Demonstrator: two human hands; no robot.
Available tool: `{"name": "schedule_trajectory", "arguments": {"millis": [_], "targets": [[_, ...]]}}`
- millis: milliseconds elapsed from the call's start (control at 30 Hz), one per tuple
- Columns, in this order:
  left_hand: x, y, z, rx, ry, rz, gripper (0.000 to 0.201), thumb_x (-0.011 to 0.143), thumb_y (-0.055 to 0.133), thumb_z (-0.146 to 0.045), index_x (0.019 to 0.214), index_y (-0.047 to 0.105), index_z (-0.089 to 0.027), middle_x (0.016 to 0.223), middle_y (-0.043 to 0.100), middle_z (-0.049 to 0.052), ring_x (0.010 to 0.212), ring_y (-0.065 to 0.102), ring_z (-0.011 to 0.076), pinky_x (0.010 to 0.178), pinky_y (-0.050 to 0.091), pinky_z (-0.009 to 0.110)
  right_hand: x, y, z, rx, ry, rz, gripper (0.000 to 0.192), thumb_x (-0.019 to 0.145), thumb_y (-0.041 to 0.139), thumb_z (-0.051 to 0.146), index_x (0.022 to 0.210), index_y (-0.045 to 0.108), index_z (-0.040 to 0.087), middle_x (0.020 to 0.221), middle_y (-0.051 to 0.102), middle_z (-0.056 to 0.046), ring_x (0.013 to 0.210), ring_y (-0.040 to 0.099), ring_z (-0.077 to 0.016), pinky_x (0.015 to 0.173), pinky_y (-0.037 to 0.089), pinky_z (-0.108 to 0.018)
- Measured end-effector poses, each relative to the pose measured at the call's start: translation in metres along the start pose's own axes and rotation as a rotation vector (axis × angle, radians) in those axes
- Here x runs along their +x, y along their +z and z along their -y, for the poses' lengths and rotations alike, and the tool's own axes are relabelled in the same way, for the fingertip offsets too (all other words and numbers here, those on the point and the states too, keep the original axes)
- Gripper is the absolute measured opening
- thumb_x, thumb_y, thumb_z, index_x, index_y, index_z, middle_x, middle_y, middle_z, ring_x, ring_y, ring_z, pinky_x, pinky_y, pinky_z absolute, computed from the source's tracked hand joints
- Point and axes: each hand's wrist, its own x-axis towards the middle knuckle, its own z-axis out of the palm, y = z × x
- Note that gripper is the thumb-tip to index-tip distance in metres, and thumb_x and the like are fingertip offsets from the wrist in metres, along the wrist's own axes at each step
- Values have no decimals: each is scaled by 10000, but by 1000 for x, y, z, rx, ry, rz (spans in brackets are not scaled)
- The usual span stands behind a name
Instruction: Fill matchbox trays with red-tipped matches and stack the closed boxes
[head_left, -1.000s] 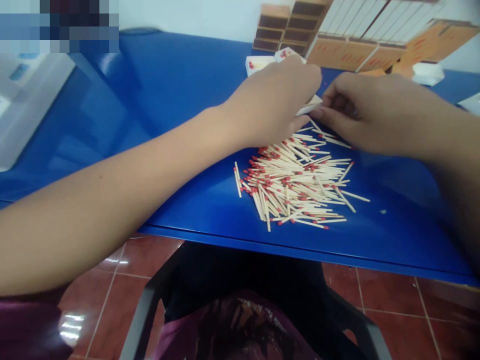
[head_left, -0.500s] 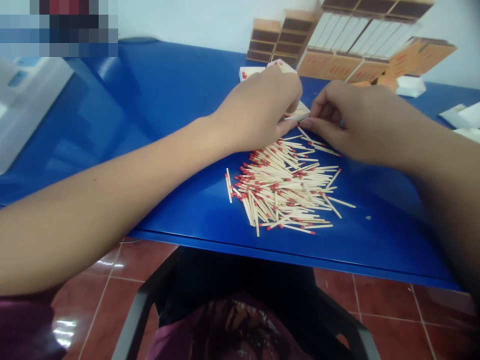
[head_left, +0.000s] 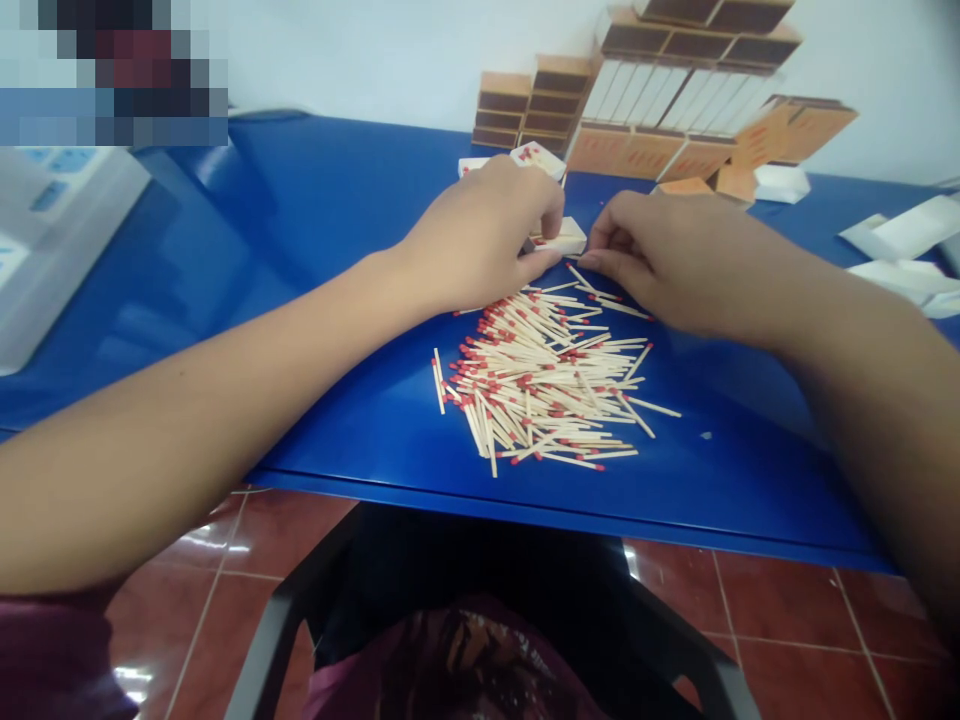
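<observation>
My left hand is closed around a small white matchbox tray with some matchsticks lying inside. Thumb and fingers grip the tray's near side and cover its left part. At the tray's right end is my right hand, its thumb and fingertips pinched together; whatever is between them is too small to make out. Below both hands a loose heap of red-tipped matchsticks is spread on the blue table. Beyond my left hand stand two more white trays, one of them a tray with matches in it.
Stacked matchboxes with brown sides line the wall at the back. Empty white trays lie at the right, with another white tray by the stack. A pale box-like object occupies the left side.
The view has shifted, so the table's contents appear further left. Both hands stay at the tray, with a slightly wider gap between the right fingertips and my left hand.
</observation>
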Motion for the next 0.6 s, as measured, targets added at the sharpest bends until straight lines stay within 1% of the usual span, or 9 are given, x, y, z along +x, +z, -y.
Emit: {"name": "schedule_trajectory", "arguments": {"millis": [67,167,300,400,500,600], "targets": [[0,-1,0,-3,3,5,255,916,613,-448,1001,791,-285,693,712,46,807,686,272,758,484,405,-1,-2,2,18,-4,16,180,1016,496,409,926,540,259,899,674,-108,753,581,-263,669,368,-404],[0,-3,1,-11,11,6,265,911,615,-456,1012,799,-295,692,716,48,823,680,278,755,487,406,-2,-2,0,4,-33,2,171,1014,499,388,934,541,243,894,666,-102,755,557,-243,660,368,-392],[-1,-4,2,2,0,7,261,910,629,-443,1010,811,-284,720,727,56,824,677,279,762,486,410,-3,-3,-11,-51,-24,7,161,1011,490,360,919,535,237,874,650,-83,729,538,-219,657,356,-375],[-1,-4,2,11,-15,21,260,917,635,-431,1008,816,-267,736,733,59,819,679,274,771,485,408,-5,-9,-23,-65,-15,16,211,1013,495,407,867,521,257,839,640,-92,707,534,-242,657,362,-397],[0,-4,0,27,-5,29,252,929,637,-427,998,815,-263,719,729,53,809,680,261,762,484,389,-5,-18,-26,-74,19,-62,235,1017,501,469,881,534,279,845,650,-111,731,549,-275,681,384,-423],[0,-5,-3,38,19,42,246,941,636,-404,1004,814,-245,700,720,49,797,684,248,750,481,370,-3,-20,-16,-27,55,-189,192,1028,502,447,967,568,277,921,683,-124,800,586,-286,723,410,-427]]}}
